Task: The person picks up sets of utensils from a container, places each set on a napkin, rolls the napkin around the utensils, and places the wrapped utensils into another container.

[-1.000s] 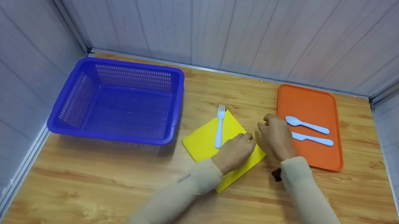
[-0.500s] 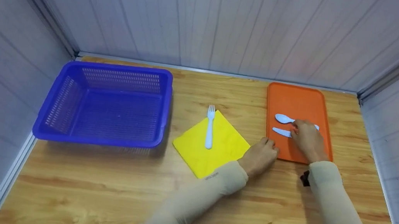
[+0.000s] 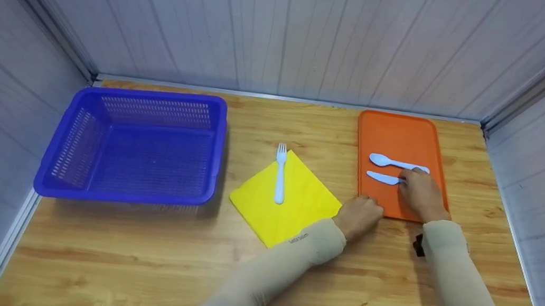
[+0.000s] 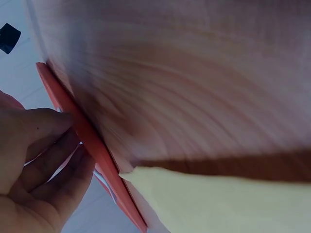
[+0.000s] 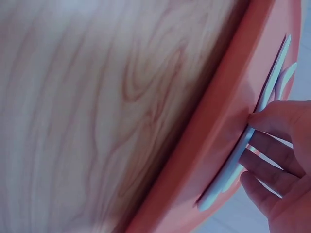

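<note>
My right hand (image 3: 423, 194) is over the orange tray (image 3: 400, 136) and pinches the handle of a white plastic knife (image 3: 382, 178) lying on it. In the right wrist view the thumb and fingertips meet the knife (image 5: 233, 155) at mid-length, its serrated tip pointing up. Just beyond lies a white spoon (image 3: 381, 160), partly hidden behind the fingers. My left hand (image 3: 359, 216) rests at the tray's near left corner. In the left wrist view its fingertips touch the tray's rim (image 4: 104, 155). A white fork (image 3: 280, 181) lies on a folded yellow napkin (image 3: 303, 200), tines past its edge.
A blue slotted basket (image 3: 154, 160) stands at the left of the wooden table (image 3: 138, 273). Grey panel walls (image 3: 289, 32) close off the back and both sides.
My right hand has moved right from beside the napkin onto the tray and taken hold of the knife. My left hand has shifted from the napkin to the tray's corner.
</note>
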The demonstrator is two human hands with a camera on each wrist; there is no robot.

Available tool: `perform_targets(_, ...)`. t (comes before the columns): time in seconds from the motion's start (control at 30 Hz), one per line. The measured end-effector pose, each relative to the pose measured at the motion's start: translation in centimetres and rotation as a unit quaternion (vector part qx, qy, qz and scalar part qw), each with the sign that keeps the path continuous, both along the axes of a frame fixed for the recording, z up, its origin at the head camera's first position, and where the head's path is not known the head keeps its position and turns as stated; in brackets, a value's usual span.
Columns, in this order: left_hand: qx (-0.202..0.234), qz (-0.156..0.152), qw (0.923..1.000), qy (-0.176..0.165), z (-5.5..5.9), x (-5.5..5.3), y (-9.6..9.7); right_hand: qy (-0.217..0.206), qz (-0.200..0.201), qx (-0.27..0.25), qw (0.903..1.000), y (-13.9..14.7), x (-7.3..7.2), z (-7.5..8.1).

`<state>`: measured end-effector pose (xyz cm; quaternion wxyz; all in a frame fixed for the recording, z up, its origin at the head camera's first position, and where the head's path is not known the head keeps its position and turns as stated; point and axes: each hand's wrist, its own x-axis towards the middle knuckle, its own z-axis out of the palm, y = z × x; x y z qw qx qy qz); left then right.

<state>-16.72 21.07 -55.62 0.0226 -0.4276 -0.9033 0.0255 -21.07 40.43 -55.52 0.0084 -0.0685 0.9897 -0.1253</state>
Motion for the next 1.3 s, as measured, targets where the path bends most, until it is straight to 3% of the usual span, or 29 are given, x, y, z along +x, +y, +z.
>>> perform_targets(0.47, -0.006, 0.008, 1.0, -0.003, -0.1, -0.2, 0.0, 0.038, 0.035, 0.009, 0.9986, 0.2, 0.3, -0.3)
perform_targets(0.63, 0.004, -0.001, 0.9998, -0.02, 0.3, -0.1, -0.8, 0.034, 0.038, 0.004, 0.9987, -0.6, 0.6, 0.3)
perform_targets(0.77, 0.034, 0.017, 0.9992, -0.009, 0.9, 0.3, -2.1, 0.069, 0.062, -0.006, 0.9957, -1.6, 0.8, 0.9)
perform_targets(0.87, 0.063, 0.033, 0.9974, -0.006, 1.5, 0.5, -3.4, 0.092, 0.065, -0.021, 0.9934, -3.1, 0.8, 1.6)
perform_targets(1.03, 0.096, 0.054, 0.9939, -0.002, 2.5, 0.5, -6.6, 0.077, 0.03, -0.062, 0.9947, -7.0, 0.2, 2.9)
perform_targets(1.3, 0.149, 0.12, 0.9795, 0.063, 2.5, 0.5, -13.2, 0.054, -0.021, -0.096, 0.9936, -12.9, -0.8, 4.0)
